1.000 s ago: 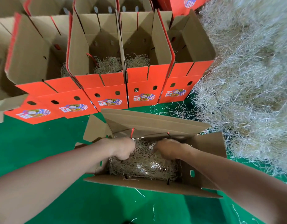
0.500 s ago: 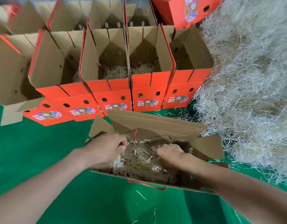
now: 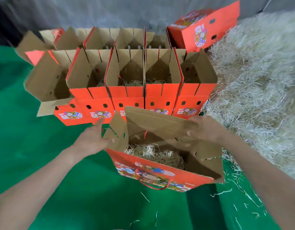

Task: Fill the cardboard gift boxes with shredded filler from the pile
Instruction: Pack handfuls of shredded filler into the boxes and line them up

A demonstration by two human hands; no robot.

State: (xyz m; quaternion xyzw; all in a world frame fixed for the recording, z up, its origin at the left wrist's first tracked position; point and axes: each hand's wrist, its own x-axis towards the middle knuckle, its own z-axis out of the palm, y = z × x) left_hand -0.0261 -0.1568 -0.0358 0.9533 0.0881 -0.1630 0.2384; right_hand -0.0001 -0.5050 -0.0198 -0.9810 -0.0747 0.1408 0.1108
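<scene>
— Where do we have our hands?
— Our left hand [image 3: 93, 138] is spread, fingers straight, against the left side flap of the open orange-red cardboard gift box [image 3: 160, 175]. Our right hand [image 3: 205, 130] pinches its tall brown back flap, thumb in front.
— And the pale shredded filler [image 3: 153, 153]?
— A layer lies in the box bottom. The big straw-coloured pile [image 3: 259, 97] sits just to our right on the green cloth [image 3: 43, 163].

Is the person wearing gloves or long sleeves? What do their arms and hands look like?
No gloves and no long sleeves. The left hand and right hand are bare. The left forearm and right forearm are bare too, right to the picture's edge. I see no watch, bracelet or ring, though the picture is a little blurry.
</scene>
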